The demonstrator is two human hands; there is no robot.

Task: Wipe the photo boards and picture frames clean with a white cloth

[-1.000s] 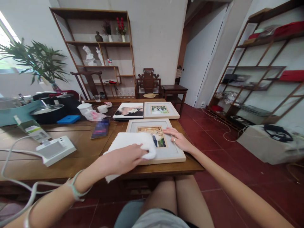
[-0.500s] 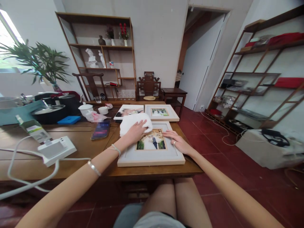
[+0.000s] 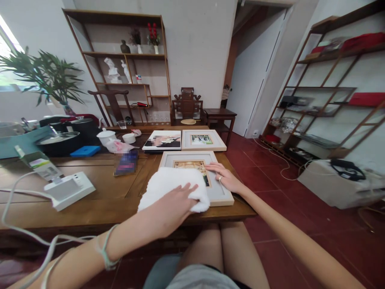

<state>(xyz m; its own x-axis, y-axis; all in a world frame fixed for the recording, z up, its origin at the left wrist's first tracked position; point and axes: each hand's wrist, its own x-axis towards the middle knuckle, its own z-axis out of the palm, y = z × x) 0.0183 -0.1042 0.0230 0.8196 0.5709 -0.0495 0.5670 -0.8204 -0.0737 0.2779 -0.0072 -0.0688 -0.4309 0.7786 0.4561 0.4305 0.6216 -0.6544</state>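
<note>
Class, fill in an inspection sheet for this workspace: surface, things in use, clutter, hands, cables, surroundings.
Surface: brown wooden table.
Things in use: white cloth partly covering the near picture frame, which lies flat.
Clutter: far picture frame, white teapot, flat blue object, white power strip.
Hands: left hand on the cloth, grip unclear; right hand spread on the near frame's right side.
Cables: white cables looping at left, near the power strip.
Surroundings: wooden shelves, wooden chair, white door.
</note>
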